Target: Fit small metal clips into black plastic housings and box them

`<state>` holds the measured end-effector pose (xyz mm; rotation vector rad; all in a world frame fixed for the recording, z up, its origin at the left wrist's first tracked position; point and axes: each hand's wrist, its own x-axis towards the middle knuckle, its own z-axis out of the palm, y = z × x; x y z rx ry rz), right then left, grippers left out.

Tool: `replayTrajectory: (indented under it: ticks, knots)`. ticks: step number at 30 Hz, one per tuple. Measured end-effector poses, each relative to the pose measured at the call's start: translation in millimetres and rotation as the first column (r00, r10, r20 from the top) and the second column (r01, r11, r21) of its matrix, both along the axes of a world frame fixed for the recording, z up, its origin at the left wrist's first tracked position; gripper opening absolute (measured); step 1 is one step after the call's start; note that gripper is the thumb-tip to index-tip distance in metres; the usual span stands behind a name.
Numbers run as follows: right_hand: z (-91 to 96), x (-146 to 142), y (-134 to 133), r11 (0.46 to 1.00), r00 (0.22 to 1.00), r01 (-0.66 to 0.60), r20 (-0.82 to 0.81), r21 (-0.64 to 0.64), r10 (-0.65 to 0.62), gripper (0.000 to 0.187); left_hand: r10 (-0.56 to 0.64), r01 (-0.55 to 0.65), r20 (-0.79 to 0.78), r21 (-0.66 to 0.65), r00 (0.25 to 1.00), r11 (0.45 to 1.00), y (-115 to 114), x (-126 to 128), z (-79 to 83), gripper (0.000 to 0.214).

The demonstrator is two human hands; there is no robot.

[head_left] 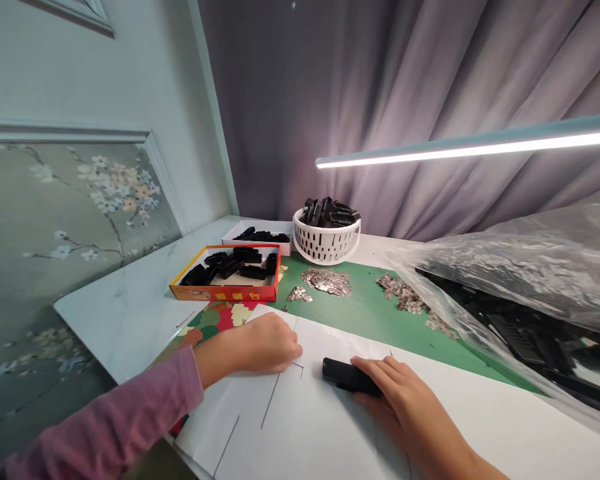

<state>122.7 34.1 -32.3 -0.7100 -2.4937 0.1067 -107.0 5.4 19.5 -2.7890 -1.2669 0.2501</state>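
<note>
As we look down on the work, the right hand point(395, 393) is gripping a black plastic part point(343, 375), fingers over the top and thumb tucked under, pressing it onto a white paper sheet point(305, 427) marked with thin dark lines. Just to its left, the left hand point(263, 345) rests on that same sheet, fingers loosely curled, holding nothing we can see, and a pink sleeve point(105, 413) covers that forearm. Beneath the sheet, a multicoloured printed card point(215, 320) peeks out ahead of the left hand, while a green cutting mat point(365, 313) stretches ahead of both hands. On that mat, straight ahead, sit loose heaps of silvery metal scraps point(326, 281), with a second scatter point(405, 293) off toward the right. Beyond the left hand, a red-and-yellow cardboard box point(225, 290) is loaded with black plastic parts point(245, 263) on a marble-patterned table point(125, 327). Farther ahead, a white box point(255, 233) holds more dark pieces, and next to it a white slotted basket point(327, 243) is piled high with them. Out to the right of the right hand, a clear plastic bag point(520, 267) drapes over a dark heap. Above it all, a lit LED bar point(470, 150) runs in front of a grey curtain point(330, 100).
</note>
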Motion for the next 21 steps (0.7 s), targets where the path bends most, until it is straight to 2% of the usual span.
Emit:
replayTrajectory:
  ticks: [5,10,13,21]
  knots:
    - [-2.4,-0.3,-0.6,1.0,1.0,-0.005,0.012,0.028,0.005,0.027,-0.064,0.065,-0.031,0.019,0.997,0.998,7.3,2.0,-1.9,0.012]
    - [-3.8,0.0,-2.0,0.999,0.999,0.019,0.04,0.043,-0.02,0.023,0.013,-0.016,0.081,0.041,0.997,0.999,19.5,-4.8,2.6,0.023]
    - [-3.1,0.1,-2.7,0.998,0.997,0.052,0.055,0.02,-0.053,0.027,0.077,-0.085,0.158,0.045,0.984,0.995,21.7,-9.3,6.2,0.032]
    - [-5.9,1.0,-0.9,0.979,0.98,0.199,0.026,-0.044,-0.198,0.032,0.05,-0.034,0.148,-0.106,0.988,0.994,16.5,-7.0,11.8,0.028]
